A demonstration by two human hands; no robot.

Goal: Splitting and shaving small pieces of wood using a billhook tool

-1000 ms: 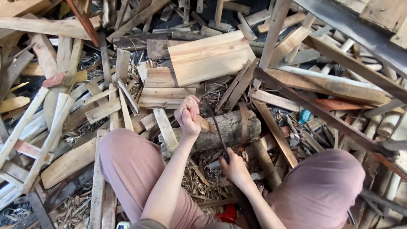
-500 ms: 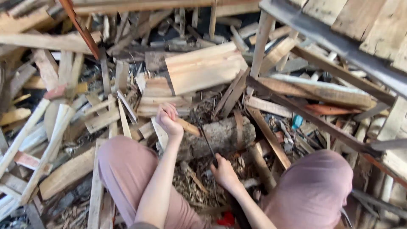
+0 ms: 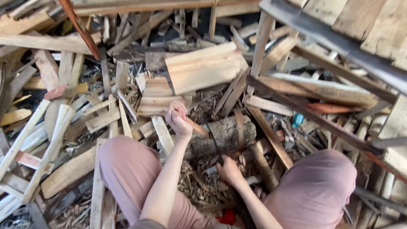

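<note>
The wood piece (image 3: 196, 126), a short tan sliver, stands tilted on the near-left top of the log (image 3: 220, 135), which lies crosswise on the floor between the person's knees. The left hand (image 3: 178, 118) is a closed grip around the upper end of the wood piece, fingers curled tight over it. The right hand (image 3: 229, 170) is a closed grip around the handle of a dark blade (image 3: 213, 139); the blade runs up and away from the hand, across the near face of the log, to a spot just right of the wood piece. Whether the blade touches the wood piece cannot be told.

Compared with one second ago, the left hand and the wood piece sit lower and closer to the log, and the blade has come down from a raised position to lie against the log. The log has not shifted.

Chips and bark (image 3: 193, 182) cover the floor on the near side of the log. A stack of wide boards (image 3: 199, 72) lies just beyond the log. Loose slats (image 3: 55, 127) crowd the left; long dark beams (image 3: 313, 118) cross on the right. Open room is confined to the small gap between the knees.
</note>
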